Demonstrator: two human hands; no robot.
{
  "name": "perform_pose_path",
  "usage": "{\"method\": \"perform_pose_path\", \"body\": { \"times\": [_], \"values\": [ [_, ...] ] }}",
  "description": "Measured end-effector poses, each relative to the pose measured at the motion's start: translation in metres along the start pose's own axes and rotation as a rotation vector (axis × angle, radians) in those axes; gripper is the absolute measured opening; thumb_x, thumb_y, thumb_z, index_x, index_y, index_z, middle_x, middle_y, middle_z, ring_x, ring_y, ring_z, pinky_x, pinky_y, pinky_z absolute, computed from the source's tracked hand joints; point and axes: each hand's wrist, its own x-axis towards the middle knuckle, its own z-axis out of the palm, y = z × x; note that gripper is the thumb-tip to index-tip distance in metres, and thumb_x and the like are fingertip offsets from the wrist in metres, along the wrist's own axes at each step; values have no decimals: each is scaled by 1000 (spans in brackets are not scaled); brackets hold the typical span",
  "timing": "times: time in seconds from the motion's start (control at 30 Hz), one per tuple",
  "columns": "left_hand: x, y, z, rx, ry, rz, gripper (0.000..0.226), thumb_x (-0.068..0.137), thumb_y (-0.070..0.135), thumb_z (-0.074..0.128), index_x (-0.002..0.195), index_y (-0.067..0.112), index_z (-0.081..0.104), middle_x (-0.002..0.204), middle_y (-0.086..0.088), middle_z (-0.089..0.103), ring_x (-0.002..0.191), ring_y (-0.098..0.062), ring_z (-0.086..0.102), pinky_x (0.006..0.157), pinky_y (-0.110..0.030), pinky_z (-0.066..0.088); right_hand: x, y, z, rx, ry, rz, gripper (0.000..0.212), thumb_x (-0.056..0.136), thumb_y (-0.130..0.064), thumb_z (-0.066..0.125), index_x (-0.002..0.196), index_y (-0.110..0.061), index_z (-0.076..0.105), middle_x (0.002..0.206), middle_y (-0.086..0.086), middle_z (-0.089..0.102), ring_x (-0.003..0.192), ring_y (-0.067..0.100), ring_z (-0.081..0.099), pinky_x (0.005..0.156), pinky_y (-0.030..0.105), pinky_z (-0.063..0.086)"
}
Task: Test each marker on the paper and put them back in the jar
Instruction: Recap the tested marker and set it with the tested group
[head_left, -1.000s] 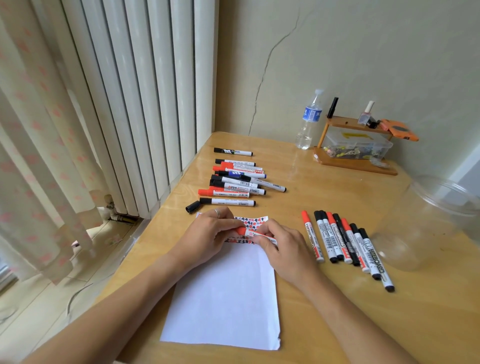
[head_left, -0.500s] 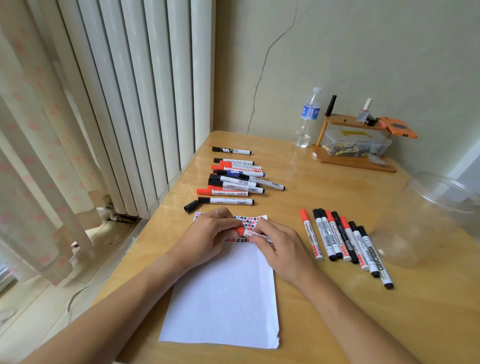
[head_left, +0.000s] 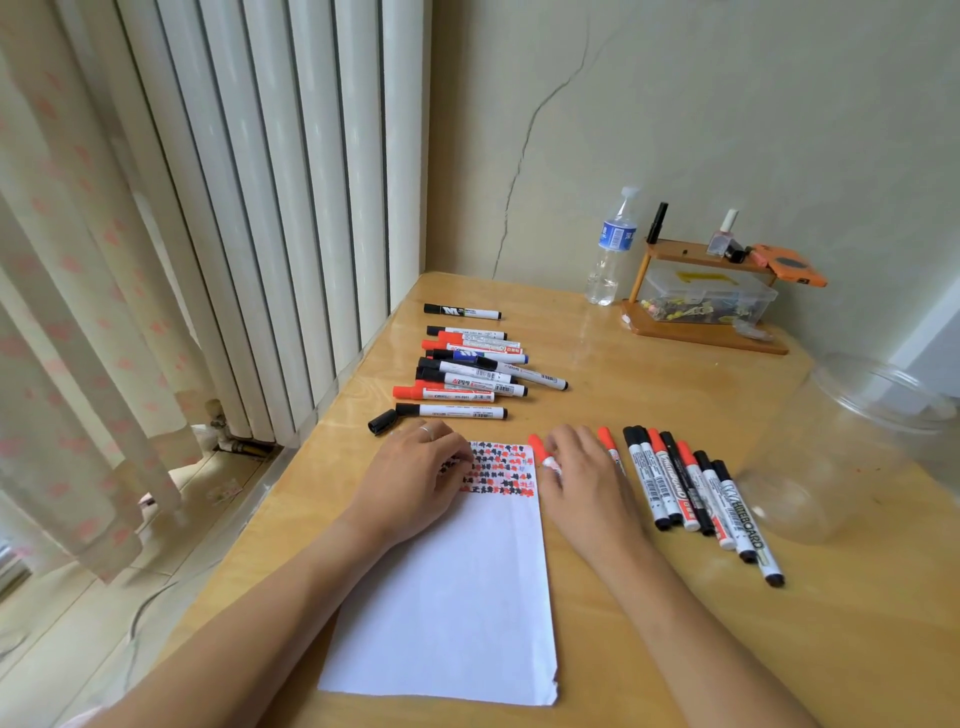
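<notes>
A white paper lies on the wooden table, with rows of red and black test marks along its top edge. My left hand rests on the paper's top left corner, fingers loosely bent and holding nothing. My right hand sits just right of the paper and grips a capped red marker, its red cap sticking out past the fingers. A clear plastic jar lies on its side at the right. Several capped markers lie in a row between my right hand and the jar.
A second group of markers lies at the back left, with a loose black cap near it. A water bottle and a small wooden shelf with a plastic box stand by the wall. The table's left edge runs along a radiator.
My hands have come apart. The right hand has moved right off the paper with the capped red marker; the left hand has let go of it and stays on the paper.
</notes>
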Motion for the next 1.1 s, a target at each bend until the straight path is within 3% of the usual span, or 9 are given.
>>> {"method": "perform_pose_path", "body": {
  "times": [0.2,0.47,0.57,0.63,0.7,0.77,0.83,0.93,1.1],
  "values": [
    [0,0,-1,-19,-28,-47,14,94,30,62,104,30,73,106,10,65,99,-12,57,88,-35,50,5,28,-6,-186,173,164,30,70,9,75,89,-12,63,90,8,56,85,33,56,64,39,46],
    [-8,-4,-13,5,-197,-8,43,92,51,49,127,33,66,124,12,58,117,-10,52,101,-36,44,9,43,-7,-274,141,242,22,81,11,69,88,-10,71,86,8,58,83,32,56,65,33,34],
    [-10,-4,-15,-8,-217,-3,48,92,57,46,130,35,63,128,12,55,121,-9,49,104,-37,40,11,36,-10,-313,173,188,23,79,8,74,92,-10,70,86,7,57,81,31,56,64,34,38],
    [-9,-4,-14,-15,-224,-16,47,92,59,46,130,36,61,129,12,53,121,-10,48,107,-39,38,10,22,-10,-235,193,22,18,85,-3,74,101,-11,70,92,4,61,86,27,59,71,36,47],
    [-9,-3,-13,-23,-218,-24,45,92,59,47,128,36,62,127,13,53,120,-10,49,107,-40,37,3,0,-5,-55,66,-161,25,97,-28,64,118,-16,68,112,1,64,104,21,59,88,35,48],
    [-10,-4,-12,-41,-199,-26,43,91,57,49,125,35,64,124,13,54,117,-11,50,105,-42,39,-3,-18,2,60,-161,-236,52,100,-56,48,141,-26,58,141,-4,55,129,16,49,109,32,39],
    [-11,-6,-12,-83,-177,-27,41,90,53,52,122,32,67,121,12,56,115,-11,51,102,-41,42,-6,-25,11,51,-325,-269,70,96,-71,37,156,-34,40,161,-9,36,146,11,30,122,31,23],
    [-10,-9,-12,-114,-126,-50,38,90,49,52,116,29,70,118,11,57,113,-11,51,99,-40,44,-5,-20,14,-23,-418,-273,82,92,-82,25,161,-38,25,168,-14,23,154,8,17,127,33,14],
    [-9,-16,-13,-12,-33,-156,37,91,51,45,111,32,69,119,11,56,115,-13,50,97,-38,41,-2,-1,6,-50,-468,-215,98,81,-93,14,160,-38,30,168,-19,20,154,6,16,126,29,9]
  ]
}}
